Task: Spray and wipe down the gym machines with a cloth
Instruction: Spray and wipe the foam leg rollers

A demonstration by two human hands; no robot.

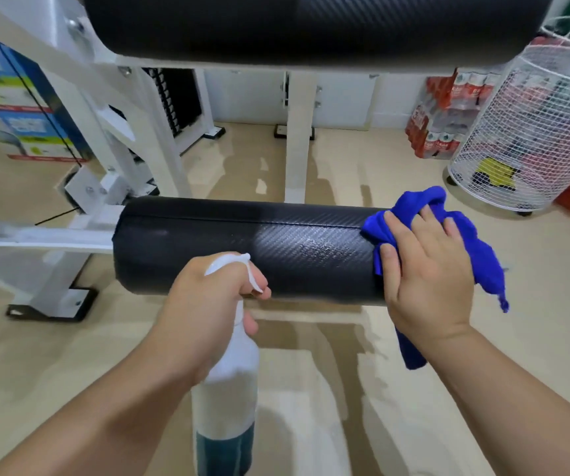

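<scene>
The black roller pad (242, 245) lies across the middle of the view, with a damp, glistening patch (321, 250) just left of the blue cloth (479, 249). The right hand (427, 269) lies flat on the cloth at the pad's right end, its fingers (427, 218) spread and fairly straight, pressing rather than gripping. The left hand (204, 304) holds the spray bottle (225, 379) upright near the pad's front, fingers curled round the neck and trigger. To wipe well, it seems best to keep the palm broad on the cloth and draw it leftward through the wet patch in overlapping strokes. The pad's far side and underside need the cloth too. The loose tail should be gathered so it does not drag.
</scene>
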